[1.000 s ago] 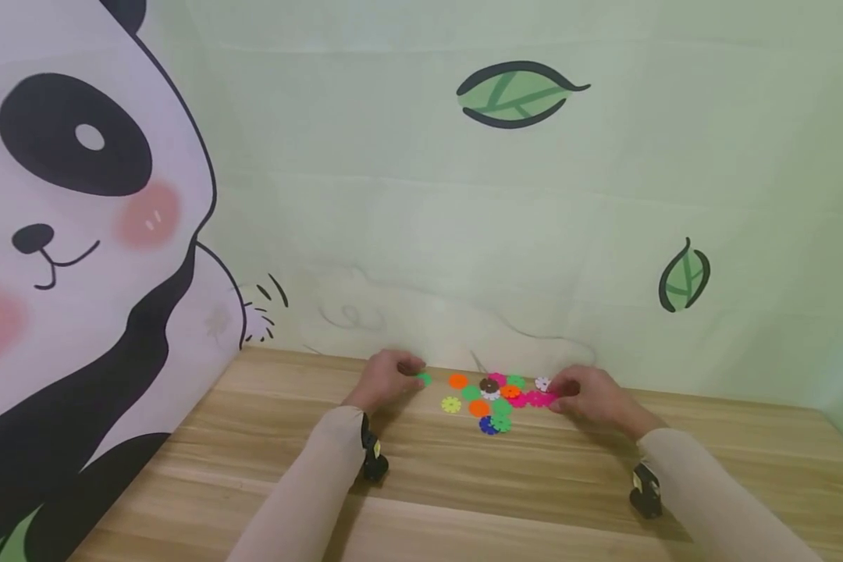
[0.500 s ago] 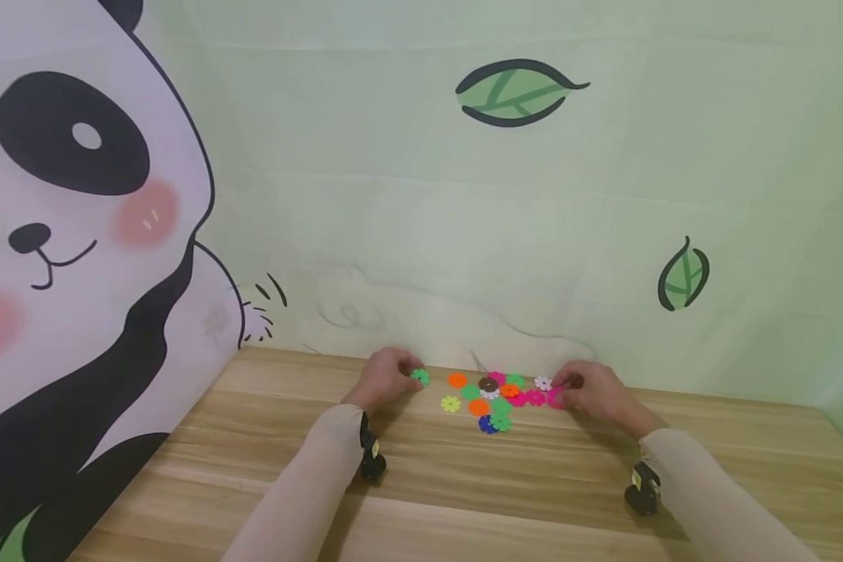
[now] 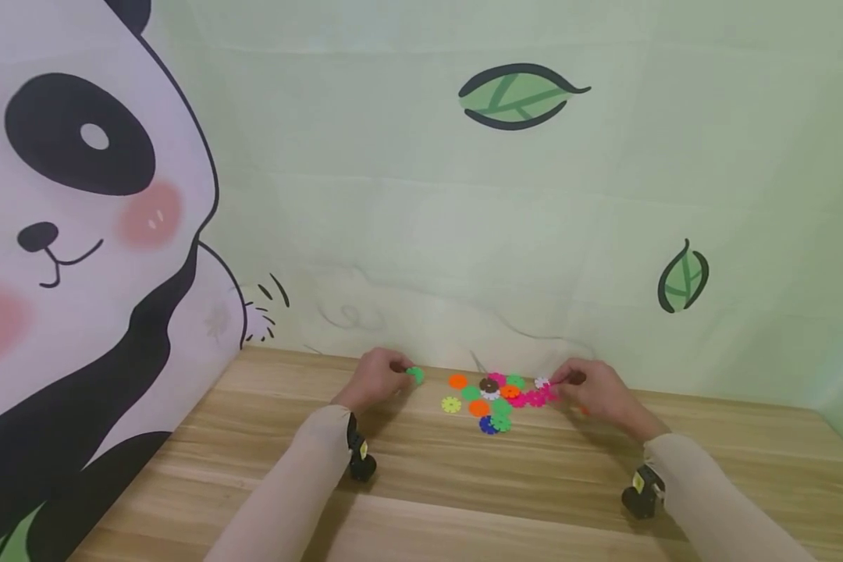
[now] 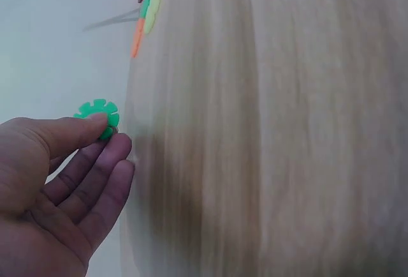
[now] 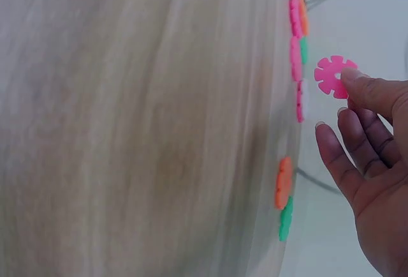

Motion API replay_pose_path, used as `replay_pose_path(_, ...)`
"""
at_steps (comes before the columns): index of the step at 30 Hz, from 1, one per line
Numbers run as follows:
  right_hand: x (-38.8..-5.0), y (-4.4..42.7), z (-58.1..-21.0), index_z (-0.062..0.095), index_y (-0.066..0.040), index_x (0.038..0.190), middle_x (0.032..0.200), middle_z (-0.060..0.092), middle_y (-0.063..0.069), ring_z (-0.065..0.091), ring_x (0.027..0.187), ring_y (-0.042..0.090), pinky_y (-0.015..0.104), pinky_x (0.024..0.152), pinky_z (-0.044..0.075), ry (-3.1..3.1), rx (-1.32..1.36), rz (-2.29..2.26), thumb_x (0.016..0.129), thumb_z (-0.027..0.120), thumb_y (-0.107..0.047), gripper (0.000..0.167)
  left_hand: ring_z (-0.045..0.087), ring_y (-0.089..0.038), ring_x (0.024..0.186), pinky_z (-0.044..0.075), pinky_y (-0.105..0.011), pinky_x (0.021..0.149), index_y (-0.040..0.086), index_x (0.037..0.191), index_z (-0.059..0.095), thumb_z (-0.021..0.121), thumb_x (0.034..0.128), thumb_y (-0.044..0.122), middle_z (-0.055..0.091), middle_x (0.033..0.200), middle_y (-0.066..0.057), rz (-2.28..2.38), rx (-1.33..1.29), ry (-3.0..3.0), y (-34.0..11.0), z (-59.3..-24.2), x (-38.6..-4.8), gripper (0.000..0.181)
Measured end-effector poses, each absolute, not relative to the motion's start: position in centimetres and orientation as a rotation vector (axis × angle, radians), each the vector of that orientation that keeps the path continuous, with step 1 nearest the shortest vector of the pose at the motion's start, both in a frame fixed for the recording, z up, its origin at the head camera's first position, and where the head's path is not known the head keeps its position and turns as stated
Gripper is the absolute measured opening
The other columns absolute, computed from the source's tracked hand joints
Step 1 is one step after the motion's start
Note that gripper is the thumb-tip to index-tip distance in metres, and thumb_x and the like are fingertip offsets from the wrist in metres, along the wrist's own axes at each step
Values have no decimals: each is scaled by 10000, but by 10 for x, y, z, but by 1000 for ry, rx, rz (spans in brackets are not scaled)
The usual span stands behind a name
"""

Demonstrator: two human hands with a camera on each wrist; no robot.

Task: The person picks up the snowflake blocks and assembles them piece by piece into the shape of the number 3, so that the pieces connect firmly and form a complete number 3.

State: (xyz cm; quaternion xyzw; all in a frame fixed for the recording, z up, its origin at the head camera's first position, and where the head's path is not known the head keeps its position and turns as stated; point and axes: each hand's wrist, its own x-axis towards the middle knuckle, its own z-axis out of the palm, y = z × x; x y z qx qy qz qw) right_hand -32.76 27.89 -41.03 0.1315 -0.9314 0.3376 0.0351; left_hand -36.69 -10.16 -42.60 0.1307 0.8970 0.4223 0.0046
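Left hand: is pinching a green, notched, plastic-looking disc by thumb and finger, near the back of a brown, wood-grained bench;
Right hand: is pinching a pink, notched, plastic-looking disc by its edge;
Pinch: gripping lightly at the rim is probably serving best, leaving slots uncovered;
Thin, multicoloured, toothed discs: are mostly lying between both hands, some overlapping;
Bench grain: is running in dark streaks, side to side.
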Motion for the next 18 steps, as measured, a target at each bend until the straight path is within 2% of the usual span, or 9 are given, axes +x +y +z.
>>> replay_pose_path(6, -322, 277, -405, 748, -33, 1029, 970, 722, 47, 640, 930, 259, 333, 780, 568, -2819, 381, 1055, 960, 771, -23, 74, 698, -179, 779, 580, -285, 694, 5, 1080, 789, 760, 935, 42, 753, 954, -62, 1334, 469, 2802, -107, -420, -361, 152)
replay_pose_path(11, -316, 276, -399, 744, -19, 1039, 982, 733, 60, 647, 942, 277, 321, 746, 563, -2748, 406, 1091, 964, 773, -40, 83, 729, -207, 815, 586, -311, 722, 23, 1112, 784, 768, 946, 47, 761, 941, -43, 1398, 475, 2754, -105, -411, -353, 169)
replay_pose_path(18, -305, 268, -391, 745, -43, 1061, 1007, 737, 57, 647, 982, 285, 296, 776, 565, -2681, 370, 1159, 986, 772, -107, 102, 742, -226, 855, 648, -399, 815, 12, 1132, 773, 741, 953, 10, 760, 932, -43, 1567, 509, 2640, -93, -399, -338, 182)
